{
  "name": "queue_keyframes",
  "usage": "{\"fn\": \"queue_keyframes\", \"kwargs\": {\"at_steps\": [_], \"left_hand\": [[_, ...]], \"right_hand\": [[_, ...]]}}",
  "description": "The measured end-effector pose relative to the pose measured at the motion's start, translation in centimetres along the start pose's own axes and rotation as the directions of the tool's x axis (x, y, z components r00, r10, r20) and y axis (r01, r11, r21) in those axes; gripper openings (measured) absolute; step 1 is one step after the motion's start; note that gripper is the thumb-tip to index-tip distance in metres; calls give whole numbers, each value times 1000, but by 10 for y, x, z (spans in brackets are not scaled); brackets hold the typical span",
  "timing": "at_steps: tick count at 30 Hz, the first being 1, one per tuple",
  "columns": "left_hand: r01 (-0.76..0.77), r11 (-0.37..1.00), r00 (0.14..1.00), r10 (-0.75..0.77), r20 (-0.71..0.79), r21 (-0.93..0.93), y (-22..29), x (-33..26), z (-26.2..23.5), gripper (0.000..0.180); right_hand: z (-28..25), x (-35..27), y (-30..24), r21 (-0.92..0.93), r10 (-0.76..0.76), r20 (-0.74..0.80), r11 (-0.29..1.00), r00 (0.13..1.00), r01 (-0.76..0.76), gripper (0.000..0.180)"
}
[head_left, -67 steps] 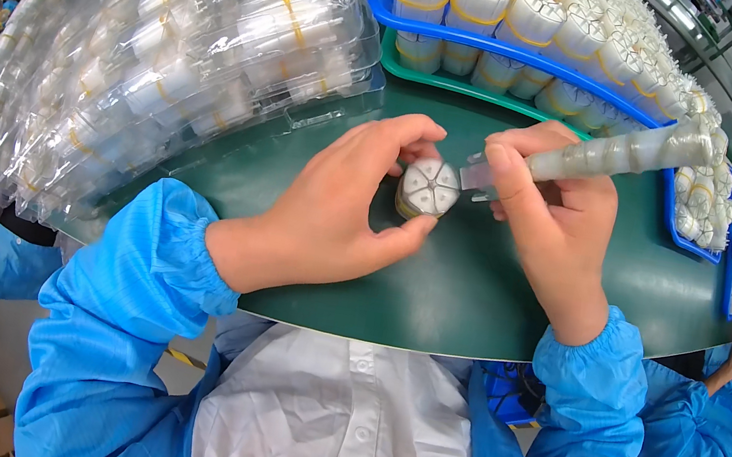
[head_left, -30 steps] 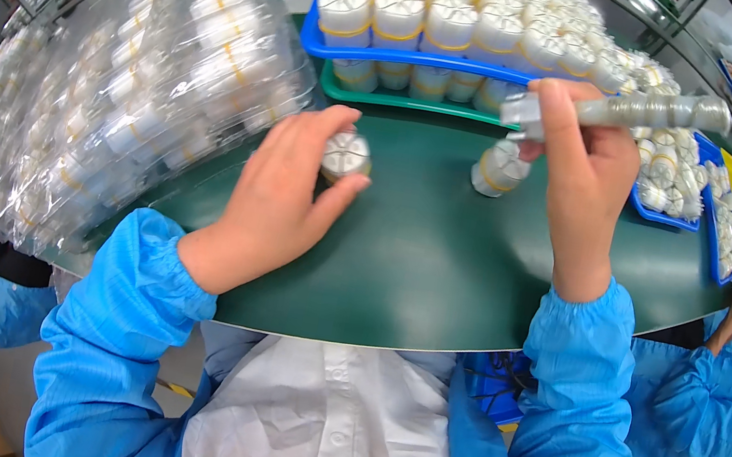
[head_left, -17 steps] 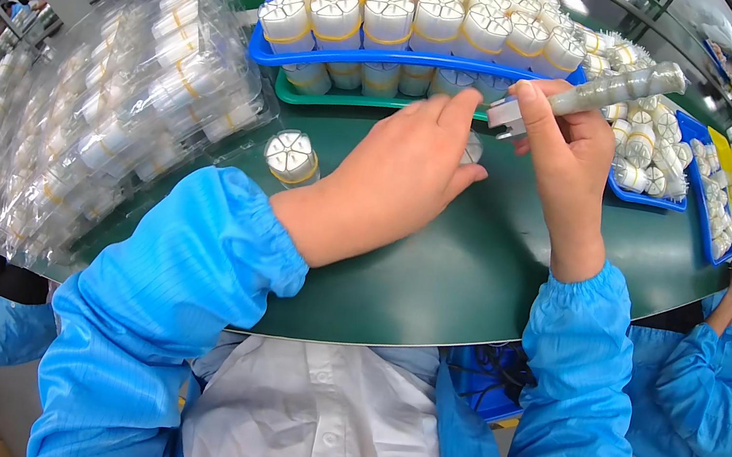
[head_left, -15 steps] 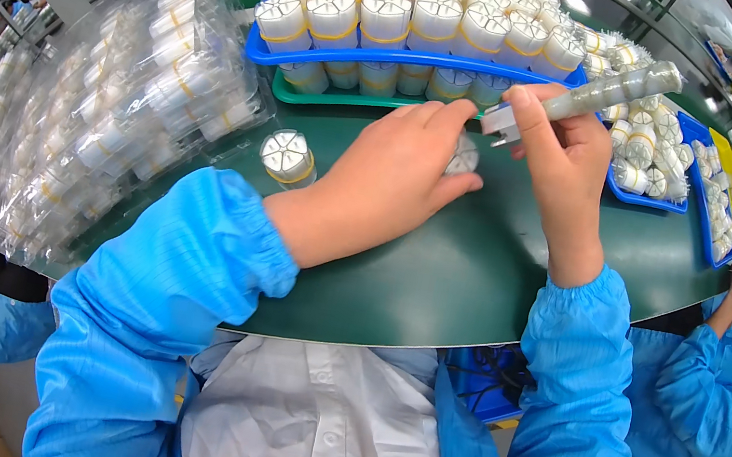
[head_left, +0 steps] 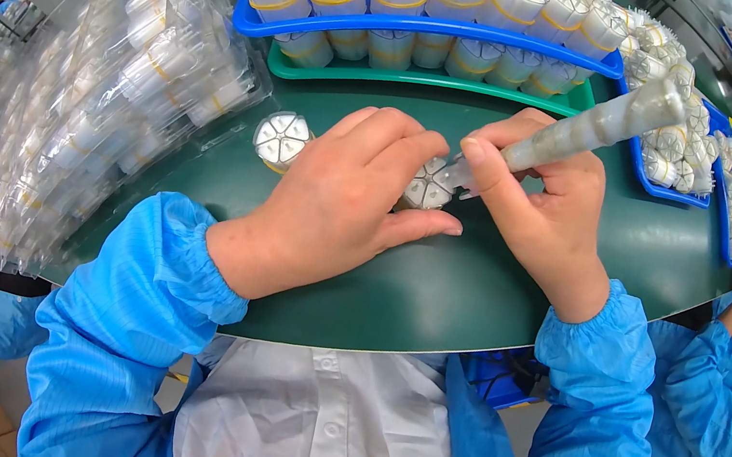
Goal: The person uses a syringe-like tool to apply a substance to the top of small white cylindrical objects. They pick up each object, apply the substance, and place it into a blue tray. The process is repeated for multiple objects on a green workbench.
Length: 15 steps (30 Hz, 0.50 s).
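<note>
My left hand [head_left: 343, 190] is wrapped round the side of a round bundle of white wedge-shaped pieces [head_left: 428, 187] standing on the green table. In my right hand [head_left: 545, 211] is a thick pen-like tool [head_left: 600, 125], pinched between thumb and fingers. Its handle is translucent and wrapped, and it slants up to the right. The tip is down at the right edge of the bundle's top; whether it touches, I cannot tell. A second bundle [head_left: 282, 139] stands just left of my left hand, partly covered by it.
Beyond my hands, a blue tray [head_left: 372, 29] of banded bundles sits over a green tray [head_left: 382, 82] with more. Clear plastic packs of bundles [head_left: 117, 87] pile up at left. A smaller blue tray [head_left: 675, 195] holds white bundles at right. Co-workers' blue sleeves [head_left: 720, 389] show at the sides.
The tool's tip has come down onto or close to the bundle's top, and the handle has tipped more upright. My left hand and its bundle sit slightly nearer in the picture.
</note>
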<state>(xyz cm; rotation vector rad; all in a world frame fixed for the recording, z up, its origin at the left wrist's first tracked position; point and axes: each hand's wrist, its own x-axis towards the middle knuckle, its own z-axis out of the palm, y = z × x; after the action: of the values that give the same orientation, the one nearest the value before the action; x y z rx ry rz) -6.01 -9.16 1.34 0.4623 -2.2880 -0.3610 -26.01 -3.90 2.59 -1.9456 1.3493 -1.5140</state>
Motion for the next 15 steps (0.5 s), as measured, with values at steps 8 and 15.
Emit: {"fn": "queue_keyframes", "kwargs": {"at_steps": [8, 15], "left_hand": [[198, 978, 980, -197, 23, -58, 9, -2, 2, 64], [192, 967, 981, -195, 0, -170, 13, -9, 5, 71]], "right_hand": [[1, -4, -7, 5, 59, 16, 998, 998, -59, 12], [-3, -1, -7, 57, 75, -63, 996, 995, -71, 13]]}}
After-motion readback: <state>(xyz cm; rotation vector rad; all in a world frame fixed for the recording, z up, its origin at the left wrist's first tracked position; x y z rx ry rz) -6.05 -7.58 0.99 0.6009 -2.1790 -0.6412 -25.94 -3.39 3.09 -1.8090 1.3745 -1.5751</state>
